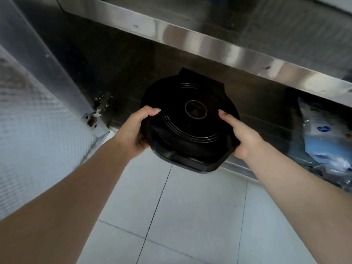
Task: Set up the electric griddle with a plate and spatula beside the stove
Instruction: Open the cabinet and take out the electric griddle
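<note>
The electric griddle [190, 121] is a round black appliance with raised rings and a round label on its lid. It is held at the mouth of a low cabinet, tilted, partly over the tiled floor. My left hand [134, 130] grips its left rim, thumb on the lid. My right hand [242, 136] grips its right rim, thumb pointing across the lid. No plate, spatula or stove is in view.
A stainless steel counter edge [209, 46] runs diagonally above the dark cabinet opening. The open cabinet door [28, 115] with its hinge [93, 119] stands at the left. Blue and white plastic packages [323, 138] lie inside at the right. Pale floor tiles [190, 216] lie below.
</note>
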Motion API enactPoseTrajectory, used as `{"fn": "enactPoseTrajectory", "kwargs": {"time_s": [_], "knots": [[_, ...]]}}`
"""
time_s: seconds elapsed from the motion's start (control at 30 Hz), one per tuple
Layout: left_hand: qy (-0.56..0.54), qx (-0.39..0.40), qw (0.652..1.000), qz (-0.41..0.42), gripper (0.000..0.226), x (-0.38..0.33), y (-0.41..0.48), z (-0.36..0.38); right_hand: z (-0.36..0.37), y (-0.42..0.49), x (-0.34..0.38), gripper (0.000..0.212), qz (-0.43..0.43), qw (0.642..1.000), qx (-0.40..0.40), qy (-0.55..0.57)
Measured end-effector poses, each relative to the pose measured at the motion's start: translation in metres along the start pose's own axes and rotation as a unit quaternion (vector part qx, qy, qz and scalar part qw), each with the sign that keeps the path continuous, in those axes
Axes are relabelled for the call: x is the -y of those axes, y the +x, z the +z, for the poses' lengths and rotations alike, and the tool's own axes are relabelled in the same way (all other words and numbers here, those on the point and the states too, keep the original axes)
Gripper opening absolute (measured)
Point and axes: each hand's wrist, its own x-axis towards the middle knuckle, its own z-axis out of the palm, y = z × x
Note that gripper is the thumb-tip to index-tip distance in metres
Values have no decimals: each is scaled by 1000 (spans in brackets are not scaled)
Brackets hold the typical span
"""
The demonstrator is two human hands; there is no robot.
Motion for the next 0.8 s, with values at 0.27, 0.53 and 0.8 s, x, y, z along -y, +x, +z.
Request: {"fn": "enactPoseTrajectory", "kwargs": {"time_s": [0.27,0.53,0.8], "knots": [[-53,-38,997,-51,59,-20,-151,0,10,-132,0,90,71,997,4,-25],[-62,-68,992,-88,53,-62,-316,2,29,-285,11,85,112,992,-6,-48],[-53,-25,993,-104,44,-149,-448,20,57,-432,66,88,76,996,-38,-36]]}}
